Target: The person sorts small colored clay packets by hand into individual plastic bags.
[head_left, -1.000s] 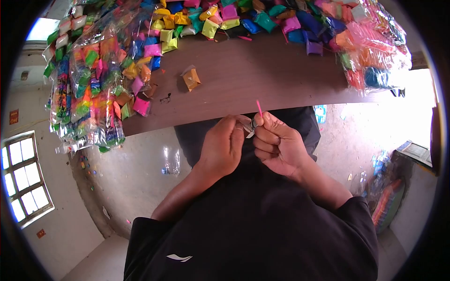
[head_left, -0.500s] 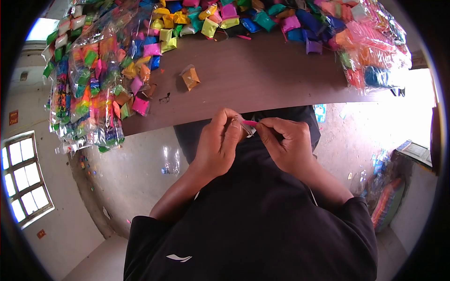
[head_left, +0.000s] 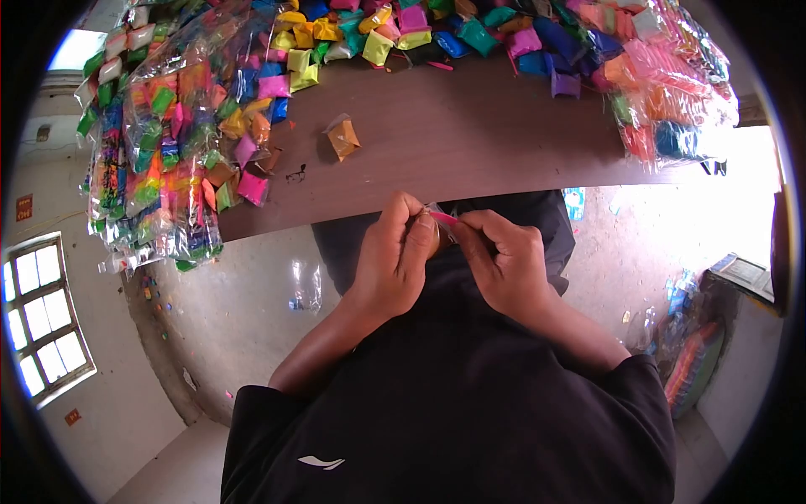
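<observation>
My left hand [head_left: 396, 259] is closed, thumb and forefinger pinching a small clear plastic wrapper [head_left: 433, 208] just beyond the table's near edge, above my lap. Opposite it, my right hand [head_left: 502, 256] pinches a thin bright pink stick [head_left: 443, 218]. The stick's left end meets the wrapper at my left fingertips; whether it is inside cannot be made out. My fingers hide most of both things. On the table ahead lies an orange-brown packet [head_left: 343, 139] in a clear wrapper, apart from both hands.
Many small coloured packets [head_left: 376, 49] line the back of the brown table [head_left: 470, 126]. Clear bags of packets [head_left: 159, 143] are heaped at the left, with more plastic bags [head_left: 667, 84] at the right. Another pink sliver [head_left: 438, 65] lies near the back row.
My right hand has shifted slightly left, towards my left hand, carrying the pink stick with it. My left hand keeps its pinch, almost in place.
</observation>
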Tool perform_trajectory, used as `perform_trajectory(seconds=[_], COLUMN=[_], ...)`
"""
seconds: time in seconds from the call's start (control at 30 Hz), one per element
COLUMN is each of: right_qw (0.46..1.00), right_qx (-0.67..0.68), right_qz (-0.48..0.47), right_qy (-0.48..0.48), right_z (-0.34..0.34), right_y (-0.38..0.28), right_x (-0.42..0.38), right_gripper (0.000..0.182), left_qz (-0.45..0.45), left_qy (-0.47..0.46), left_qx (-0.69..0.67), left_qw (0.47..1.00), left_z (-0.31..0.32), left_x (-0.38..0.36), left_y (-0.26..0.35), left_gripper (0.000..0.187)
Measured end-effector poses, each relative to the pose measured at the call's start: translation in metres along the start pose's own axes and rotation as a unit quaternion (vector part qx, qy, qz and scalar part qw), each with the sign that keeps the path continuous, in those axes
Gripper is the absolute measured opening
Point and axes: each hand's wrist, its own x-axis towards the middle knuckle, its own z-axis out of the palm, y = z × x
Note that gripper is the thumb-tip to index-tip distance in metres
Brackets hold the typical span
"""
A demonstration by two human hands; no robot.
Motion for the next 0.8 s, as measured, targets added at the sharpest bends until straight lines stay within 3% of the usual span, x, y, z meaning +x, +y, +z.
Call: perform_trajectory(seconds=[0.3, 0.53, 0.7, 0.8], right_qw=[0.974, 0.966, 0.970, 0.970], right_qx=[-0.160, -0.170, -0.150, -0.148], right_qz=[-0.130, -0.175, -0.183, -0.187], right_qy=[-0.090, -0.081, -0.058, -0.035], right_z=[-0.020, -0.016, -0.006, -0.004], right_y=[0.000, 0.005, 0.010, 0.007], right_x=[0.015, 0.017, 0.013, 0.014], right_gripper=[0.015, 0.012, 0.019, 0.014], left_qz=[-0.070, -0.062, -0.002, -0.040], left_qy=[-0.027, -0.027, 0.007, -0.017], left_qx=[0.018, 0.026, 0.062, 0.065], left_qw=[0.997, 0.997, 0.998, 0.997], left_z=[-0.008, -0.005, 0.002, -0.002], left_x=[0.001, 0.001, 0.001, -0.001], left_y=[0.005, 0.010, 0.004, 0.005], left_gripper=[0.015, 0.014, 0.014, 0.013])
